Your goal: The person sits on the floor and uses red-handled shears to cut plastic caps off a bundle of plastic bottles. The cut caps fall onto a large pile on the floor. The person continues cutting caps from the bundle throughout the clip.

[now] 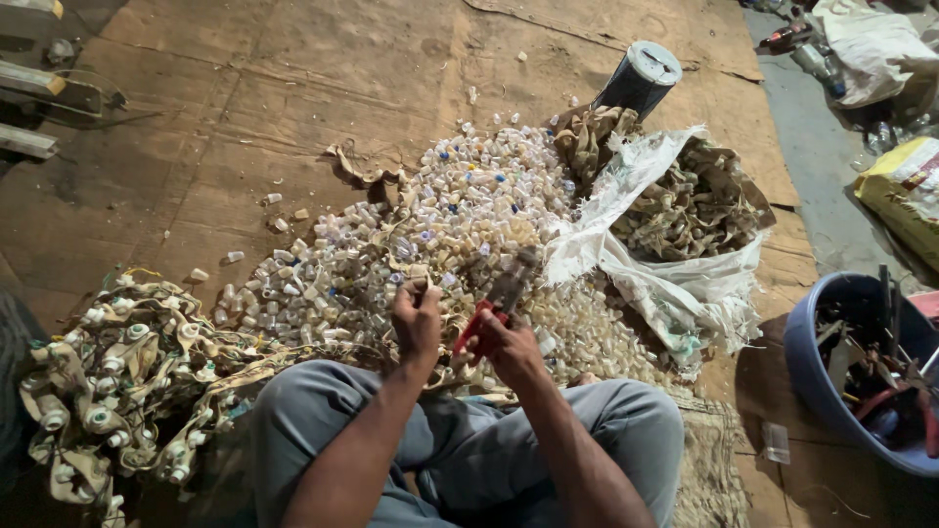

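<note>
Dim, warm overhead light, dark corners, motion blur on the hands [460, 328], wide-angle bending at the edges.

Bare forearms, bare left hand [418, 323] and right hand [509, 344] — grey trousers, creased.

red-handled cutters [489, 315], blurred, over cap pile [460, 225]

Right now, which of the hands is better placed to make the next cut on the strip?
The right hand, I would judge. It already grips the red-handled cutters, with the blades pointing toward the strip. The left hand pinches the strip and carries no tool, so it suits holding.
</note>
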